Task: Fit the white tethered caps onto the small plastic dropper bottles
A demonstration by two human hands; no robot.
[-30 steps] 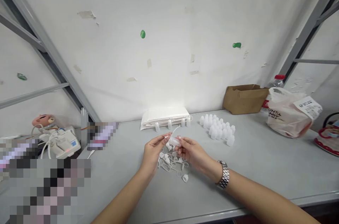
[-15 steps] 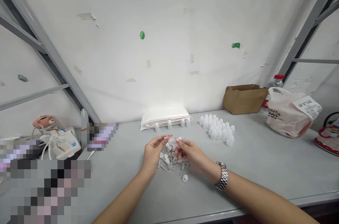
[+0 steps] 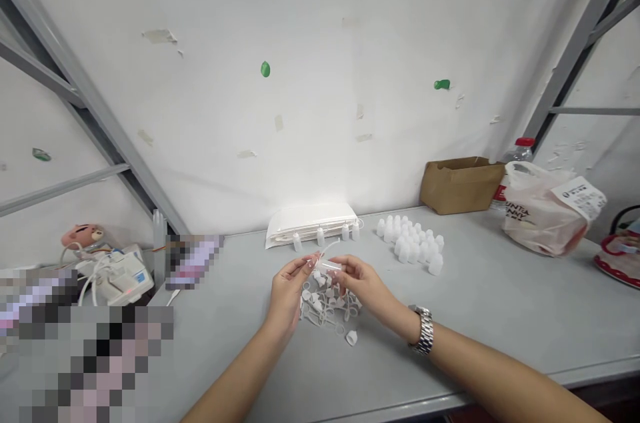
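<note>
Head view: bottle (image 3: 329, 266) between both hands (image 3: 289, 285) (image 3: 366, 284)

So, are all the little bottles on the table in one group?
No, four small bottles stand before the white stack, apart from the bigger cluster to their right.

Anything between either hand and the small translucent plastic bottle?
Nothing visible. The left hand and right hand hold the bottle between them; the loose pile of white plastic caps lies below on the grey table.
</note>
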